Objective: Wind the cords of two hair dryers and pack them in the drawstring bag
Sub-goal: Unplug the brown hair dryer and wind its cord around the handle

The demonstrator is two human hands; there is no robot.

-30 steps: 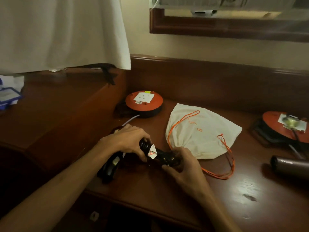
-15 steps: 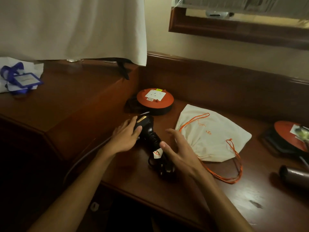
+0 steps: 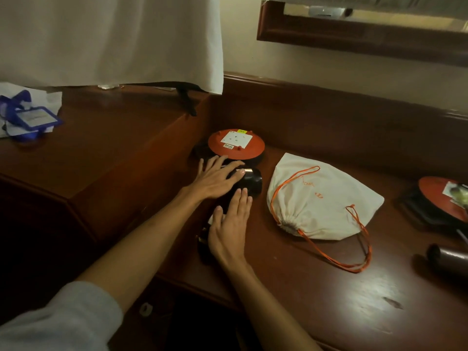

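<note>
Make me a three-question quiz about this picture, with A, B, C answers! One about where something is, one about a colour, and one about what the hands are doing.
1. Where does the drawstring bag lie?
A. To the right of the black hair dryer
B. On the raised shelf
C. Hanging on the wall

2. What colour is the bag's cord?
A. Blue
B. Orange
C. Green

3. How do the hands rest on the black hair dryer?
A. Both clenched in fists
B. Both flat, fingers spread out
C. Neither touches it

Answers:
1 A: the bag sits on the desk, right of the dryer.
2 B: the cord loops out bright orange.
3 B: the left hand and right hand lie open over it.
</note>
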